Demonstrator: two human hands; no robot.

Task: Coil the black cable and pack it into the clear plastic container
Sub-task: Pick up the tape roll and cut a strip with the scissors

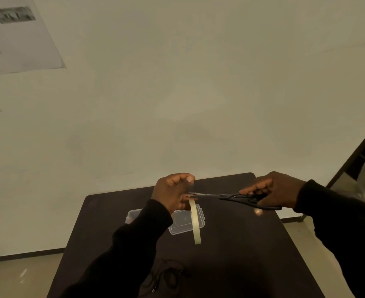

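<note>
Two hands work above a dark table set against a pale wall. The left hand is raised over the table's far half, thumb and forefinger pinched on a short stretch of clear tape pulled from a tape roll; the pale roll hangs edge-on from that hand's lower fingers, reaching down in front of the container. The right hand is closed around the black handles of a pair of scissors, whose blades point left and meet the taut strip just beside the left fingers. How far the blades stand apart cannot be made out (they blur into a thin line).

Directly below the left hand, resting on the table, is the clear plastic container, partly hidden behind the left wrist and sleeve. The black cable lies in a loose coil on the table well below both hands, near the table's closest edge and just right of the left forearm; against the dark surface its outline is faint, and its ends are hard to follow.

Both arms are covered by black sleeves. Far above and to the left of the left hand, a sheet of paper with blurred grey printing is fixed to the wall.
</note>
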